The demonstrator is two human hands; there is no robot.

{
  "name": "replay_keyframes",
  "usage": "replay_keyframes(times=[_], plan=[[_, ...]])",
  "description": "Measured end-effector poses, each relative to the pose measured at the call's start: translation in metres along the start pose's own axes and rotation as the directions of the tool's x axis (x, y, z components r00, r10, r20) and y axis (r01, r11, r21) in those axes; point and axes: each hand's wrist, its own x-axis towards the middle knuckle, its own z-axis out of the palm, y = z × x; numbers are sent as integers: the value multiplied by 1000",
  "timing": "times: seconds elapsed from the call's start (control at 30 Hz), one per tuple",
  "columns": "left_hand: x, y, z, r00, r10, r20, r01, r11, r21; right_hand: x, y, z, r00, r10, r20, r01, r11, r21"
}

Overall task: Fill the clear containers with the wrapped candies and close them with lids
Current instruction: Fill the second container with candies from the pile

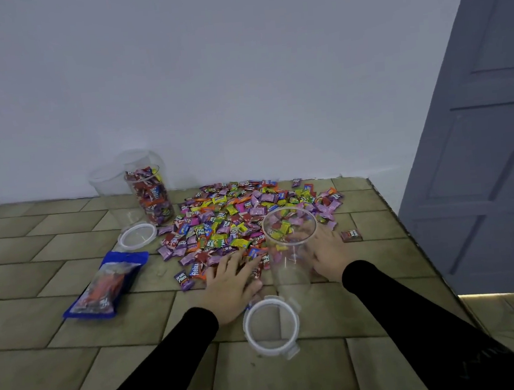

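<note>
A wide pile of wrapped candies (pixel 236 218) lies on the tiled floor by the wall. At its near edge stands an empty clear container (pixel 290 272), upright and uncovered. My left hand (pixel 230 282) lies flat on the candies just left of it, fingers spread. My right hand (pixel 328 255) rests against the container's right side with its fingers stretched forward; some show through the plastic. A white-rimmed lid (pixel 245 329) lies on the floor in front of the container. Further back left, a clear container full of candies (pixel 152 197) stands uncovered, with another lid (pixel 122 237) lying before it.
Two more empty clear containers (pixel 107 183) stand against the wall behind the full one. A blue candy bag (pixel 108 285) lies on the floor at left. One stray candy (pixel 351 235) sits right of my hand. A grey door (pixel 478 144) stands at the right.
</note>
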Motion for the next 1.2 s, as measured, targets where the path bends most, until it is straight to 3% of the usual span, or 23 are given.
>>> replay_keyframes(times=[0.27,0.4,0.47,0.57,0.67,0.73,0.8,0.97,1.1,1.2], plan=[[24,-6,0,1000,17,-13,-18,999,-32,13,3,6,991,-67,112,73,996,-50],[41,-4,1,999,11,-50,-12,1000,-19,28,-4,8,991,-12,131,17,999,-41],[49,-4,0,997,14,-81,-15,1000,-13,43,7,29,977,22,212,-21,1000,-3],[61,-4,-2,997,27,-76,-29,999,-15,67,27,68,984,3,178,8,998,-60],[73,-4,-5,998,22,-63,-21,1000,9,75,18,59,974,48,220,-56,998,30],[82,-2,-6,999,-4,-34,6,999,49,73,9,46,978,2,210,-32,990,140],[89,-1,-5,1000,-21,-13,22,998,67,71,6,38,994,-49,96,27,976,216],[109,1,-12,993,-66,97,60,996,67,69,-11,17,996,-65,55,53,978,204],[124,1,-11,991,-55,119,59,998,-25,70,-8,14,989,79,129,-111,958,265],[130,-4,-7,996,-27,81,35,995,-92,63,-5,13,993,115,25,-117,942,316]])
